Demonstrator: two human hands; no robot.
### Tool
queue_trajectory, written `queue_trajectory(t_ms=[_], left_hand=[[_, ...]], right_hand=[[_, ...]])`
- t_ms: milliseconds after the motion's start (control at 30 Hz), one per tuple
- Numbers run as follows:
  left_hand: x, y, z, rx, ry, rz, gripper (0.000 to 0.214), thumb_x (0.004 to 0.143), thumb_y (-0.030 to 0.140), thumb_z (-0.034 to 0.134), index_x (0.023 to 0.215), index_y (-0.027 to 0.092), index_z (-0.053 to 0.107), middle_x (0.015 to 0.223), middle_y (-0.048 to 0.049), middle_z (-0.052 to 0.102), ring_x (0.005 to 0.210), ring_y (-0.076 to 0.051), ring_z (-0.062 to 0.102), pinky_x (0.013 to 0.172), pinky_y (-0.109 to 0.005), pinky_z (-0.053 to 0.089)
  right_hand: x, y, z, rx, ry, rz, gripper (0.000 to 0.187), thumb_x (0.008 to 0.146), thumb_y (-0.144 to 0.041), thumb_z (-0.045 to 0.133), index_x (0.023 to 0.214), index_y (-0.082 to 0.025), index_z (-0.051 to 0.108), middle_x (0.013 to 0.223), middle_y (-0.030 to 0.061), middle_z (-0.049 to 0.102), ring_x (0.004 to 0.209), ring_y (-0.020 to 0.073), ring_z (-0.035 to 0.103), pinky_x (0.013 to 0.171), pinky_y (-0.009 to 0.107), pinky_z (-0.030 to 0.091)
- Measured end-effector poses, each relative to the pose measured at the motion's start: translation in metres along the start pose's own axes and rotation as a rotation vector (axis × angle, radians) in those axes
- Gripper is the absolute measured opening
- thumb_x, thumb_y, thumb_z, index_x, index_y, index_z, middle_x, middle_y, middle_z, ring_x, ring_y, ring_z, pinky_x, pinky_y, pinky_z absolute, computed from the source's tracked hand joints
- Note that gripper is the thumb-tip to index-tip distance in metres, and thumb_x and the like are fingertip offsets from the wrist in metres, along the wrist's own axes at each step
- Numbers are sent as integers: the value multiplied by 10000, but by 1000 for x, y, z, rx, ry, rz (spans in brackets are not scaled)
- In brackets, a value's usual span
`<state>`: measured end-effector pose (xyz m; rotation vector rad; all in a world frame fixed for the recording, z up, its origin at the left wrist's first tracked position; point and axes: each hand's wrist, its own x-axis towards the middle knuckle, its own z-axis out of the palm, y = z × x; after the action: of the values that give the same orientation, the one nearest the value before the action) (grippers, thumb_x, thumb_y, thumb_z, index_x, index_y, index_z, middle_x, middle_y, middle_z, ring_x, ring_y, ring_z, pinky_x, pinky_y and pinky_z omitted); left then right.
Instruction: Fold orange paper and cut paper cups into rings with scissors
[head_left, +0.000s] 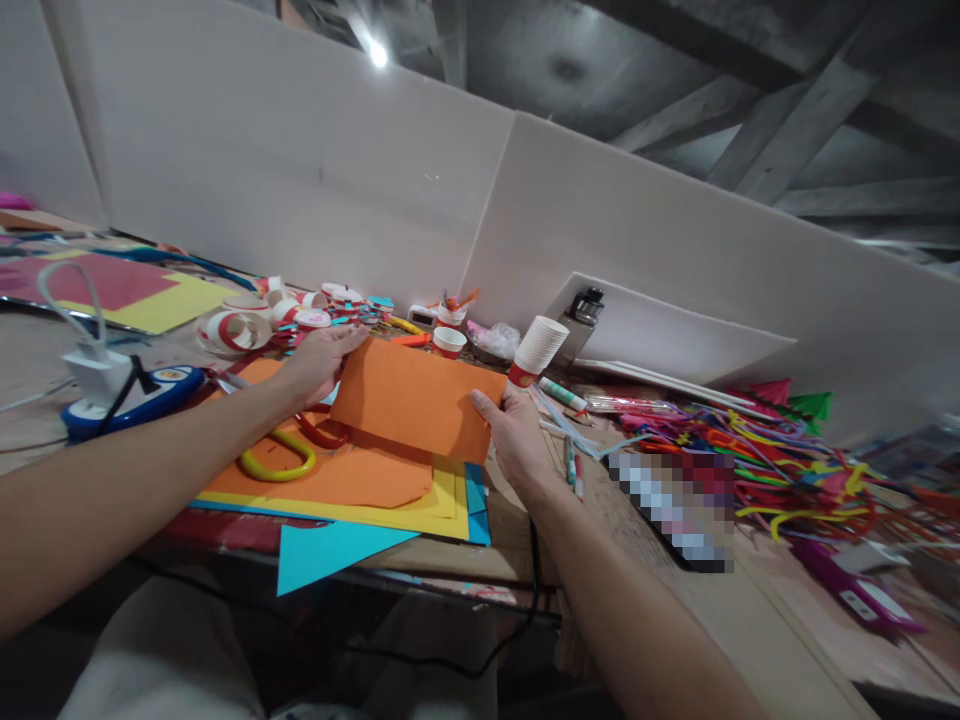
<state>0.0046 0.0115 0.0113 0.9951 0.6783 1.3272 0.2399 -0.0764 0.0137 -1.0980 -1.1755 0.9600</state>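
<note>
Paper rings (240, 328), several, red and white, far left: apparently cut already. Trimmed cups (345, 300) with blue tabs, just right of these: seemingly worked further. Scissors, yellow handle loop (276, 477), on the sheets, out of hand. Turquoise piece (330, 550), angular, over the table edge: cut, by its look. Orange sheet (382, 480), flat on yellow and blue ones, lower right corner uneven. Card (412, 395), orange, one, raised between the hands above the sheets: plain, no fold or mark seen; further cutting undetermined. Cup stack (541, 345), upright but leaning, beyond the card's right end: apparently unused. Left hand (326, 360): fingers closed on the card's upper left corner. Right hand (517, 440): clamped on its right end, thumb on the near face, fingers mostly hidden behind.
</note>
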Motion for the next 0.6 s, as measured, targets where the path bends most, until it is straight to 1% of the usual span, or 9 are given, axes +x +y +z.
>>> queue_trajectory(t_ms=[133, 233, 300, 400, 433, 500, 567, 600], left_hand=[[1, -1, 1, 4, -4, 23, 118, 849, 174, 592, 778, 121, 671, 706, -44, 707, 631, -136, 655, 623, -213, 523], [2, -3, 0, 0, 7, 15, 122, 859, 179, 587, 774, 126, 658, 710, -51, 713, 607, -137, 654, 590, -216, 516], [2, -3, -1, -14, 6, -17, 174, 883, 241, 572, 764, 135, 642, 698, -56, 711, 577, -142, 651, 554, -225, 513], [2, -3, -4, -41, -53, -129, 323, 908, 402, 526, 780, 129, 641, 679, -81, 705, 535, -146, 643, 493, -225, 501], [2, -3, -4, -52, -77, -155, 343, 901, 428, 530, 795, 124, 648, 677, -86, 704, 528, -146, 641, 483, -223, 499], [1, -4, -5, -65, -116, -169, 282, 864, 388, 596, 836, 117, 668, 695, -88, 711, 548, -155, 651, 501, -230, 515], [0, -5, -5, -51, -135, -161, 171, 801, 269, 676, 875, 116, 686, 745, -90, 728, 613, -176, 677, 572, -255, 548], [-1, -6, -4, -39, -138, -160, 155, 770, 216, 699, 888, 115, 694, 772, -94, 734, 649, -185, 687, 610, -268, 560]], right_hand=[[1, 1, 0, 20, 12, -7, 277, 681, -343, 708, 884, -154, 694, 853, 55, 725, 706, 177, 643, 665, 308, 523], [4, 5, -4, 11, 16, -29, 281, 690, -351, 708, 884, -149, 688, 837, 54, 718, 688, 172, 638, 657, 307, 520], [5, 8, -7, 11, 16, -31, 299, 702, -365, 705, 916, -157, 682, 856, 52, 719, 691, 172, 642, 649, 302, 516], [8, 12, -12, 28, 14, -33, 333, 725, -389, 695, 985, -182, 669, 903, 47, 724, 717, 176, 655, 653, 298, 516], [8, 12, -13, 32, 13, -36, 339, 730, -392, 693, 1000, -189, 665, 914, 45, 724, 728, 177, 658, 658, 297, 516], [9, 13, -13, 28, 10, -38, 333, 735, -387, 691, 1002, -191, 664, 921, 45, 724, 733, 178, 659, 656, 294, 515], [8, 12, -12, 16, 7, -35, 312, 734, -375, 691, 979, -183, 669, 917, 49, 723, 724, 175, 655, 647, 289, 510], [7, 11, -11, 14, 9, -35, 301, 730, -370, 692, 961, -178, 672, 911, 51, 722, 718, 173, 652, 646, 288, 509]])
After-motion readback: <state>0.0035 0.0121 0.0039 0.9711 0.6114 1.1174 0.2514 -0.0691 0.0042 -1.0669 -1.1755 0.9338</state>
